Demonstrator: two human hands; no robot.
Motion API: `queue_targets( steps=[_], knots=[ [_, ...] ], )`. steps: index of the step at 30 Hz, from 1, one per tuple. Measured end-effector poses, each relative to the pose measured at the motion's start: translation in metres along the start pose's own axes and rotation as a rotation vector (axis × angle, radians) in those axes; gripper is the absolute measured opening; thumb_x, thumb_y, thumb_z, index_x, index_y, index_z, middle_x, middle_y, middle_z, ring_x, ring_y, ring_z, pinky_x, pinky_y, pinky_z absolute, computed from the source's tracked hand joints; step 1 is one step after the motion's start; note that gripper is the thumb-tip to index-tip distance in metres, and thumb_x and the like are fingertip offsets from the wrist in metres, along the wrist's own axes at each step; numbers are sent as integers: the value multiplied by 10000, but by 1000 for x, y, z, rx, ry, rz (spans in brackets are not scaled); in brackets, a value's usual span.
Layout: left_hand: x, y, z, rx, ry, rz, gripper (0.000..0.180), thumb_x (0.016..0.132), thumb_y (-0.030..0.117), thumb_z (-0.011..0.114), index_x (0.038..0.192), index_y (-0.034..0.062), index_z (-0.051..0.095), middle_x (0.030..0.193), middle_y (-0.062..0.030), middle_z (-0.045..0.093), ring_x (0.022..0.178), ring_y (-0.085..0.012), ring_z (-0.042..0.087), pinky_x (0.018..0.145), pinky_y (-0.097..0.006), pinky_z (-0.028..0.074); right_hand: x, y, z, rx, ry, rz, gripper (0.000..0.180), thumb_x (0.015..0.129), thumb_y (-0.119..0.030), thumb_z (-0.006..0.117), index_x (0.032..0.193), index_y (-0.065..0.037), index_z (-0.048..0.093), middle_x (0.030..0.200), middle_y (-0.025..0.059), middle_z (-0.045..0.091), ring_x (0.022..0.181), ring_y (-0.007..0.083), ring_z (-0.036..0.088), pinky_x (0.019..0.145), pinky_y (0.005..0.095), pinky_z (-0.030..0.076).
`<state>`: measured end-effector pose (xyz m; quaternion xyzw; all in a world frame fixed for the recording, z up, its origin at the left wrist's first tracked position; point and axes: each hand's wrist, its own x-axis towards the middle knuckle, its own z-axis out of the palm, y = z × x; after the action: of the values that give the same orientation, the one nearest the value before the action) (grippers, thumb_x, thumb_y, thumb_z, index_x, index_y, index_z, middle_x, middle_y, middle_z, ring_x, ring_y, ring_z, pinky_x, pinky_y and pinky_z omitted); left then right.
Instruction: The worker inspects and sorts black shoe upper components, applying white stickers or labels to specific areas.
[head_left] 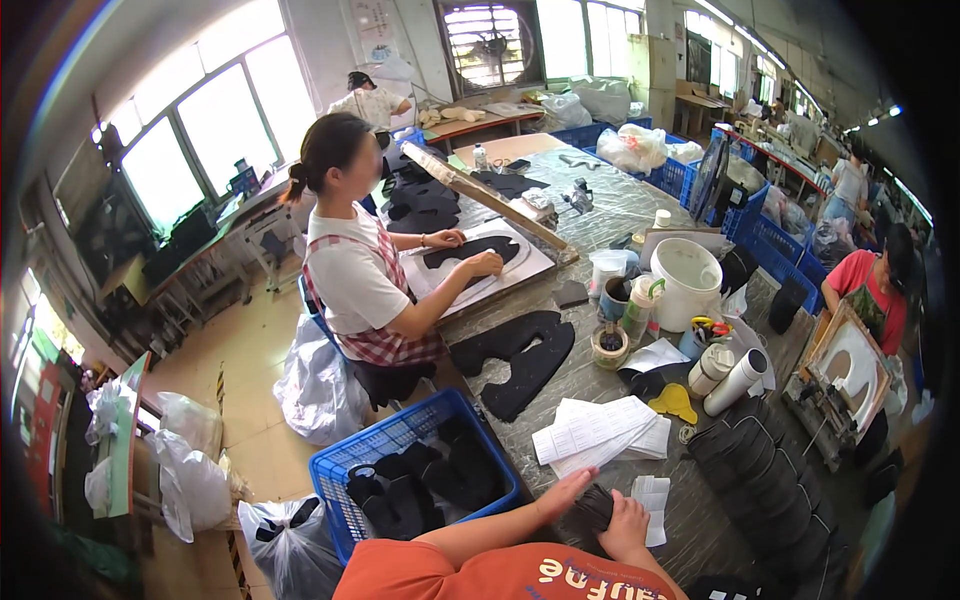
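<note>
A small stack of dark, flat pieces [594, 508] stands on the table's near edge between my hands. My left hand [566, 494] lies along its left side, fingers stretched out and close together. From the right, my right hand [626, 522] curls its fingers over the stack's edge. Just beyond my hands, printed white paper sheets [600, 432] lie fanned out. A narrow printed slip [652, 508] is beside my right hand. Left of my hands, a blue plastic basket [335, 500] holds several black cut pieces [395, 498].
Black shaped pieces [515, 350] lie farther up the table. A white bucket [686, 285], jars, scissors [712, 326] and a white roll [737, 380] stand to the right, near tied black bundles [765, 470]. A co-worker [350, 240] works at a hinged frame [490, 205].
</note>
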<state>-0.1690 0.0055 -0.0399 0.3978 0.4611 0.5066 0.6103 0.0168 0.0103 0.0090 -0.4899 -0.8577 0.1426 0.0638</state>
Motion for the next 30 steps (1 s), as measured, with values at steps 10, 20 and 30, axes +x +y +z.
queue_targets(
  steps=[10, 20, 30],
  knots=[
    [2, -3, 20, 151, -101, -2, 559, 984, 352, 406, 1407, -1, 312, 1403, -145, 393, 1296, -220, 357, 1073, -318, 267, 2, 5, 5, 10, 205, 43, 825, 562, -261, 810, 1260, -123, 392, 1046, 95, 523, 1033, 297, 482, 843, 487, 326],
    [3, -10, 22, 480, -167, 104, 637, 932, 379, 486, 1404, -2, 292, 1390, -220, 376, 1306, -303, 345, 1075, -368, 268, 6, 0, 3, 36, 115, -13, 756, 576, -274, 789, 1216, -120, 417, 1037, 100, 519, 1029, 325, 470, 840, 486, 339],
    [0, -27, 15, 471, -101, 171, 655, 928, 413, 471, 1396, -7, 289, 1359, -211, 411, 1267, -334, 380, 1069, -403, 273, 12, 15, 17, 50, 249, -73, 615, 618, -272, 744, 1137, -124, 450, 968, 83, 532, 908, 314, 509, 754, 451, 365]
  ],
)
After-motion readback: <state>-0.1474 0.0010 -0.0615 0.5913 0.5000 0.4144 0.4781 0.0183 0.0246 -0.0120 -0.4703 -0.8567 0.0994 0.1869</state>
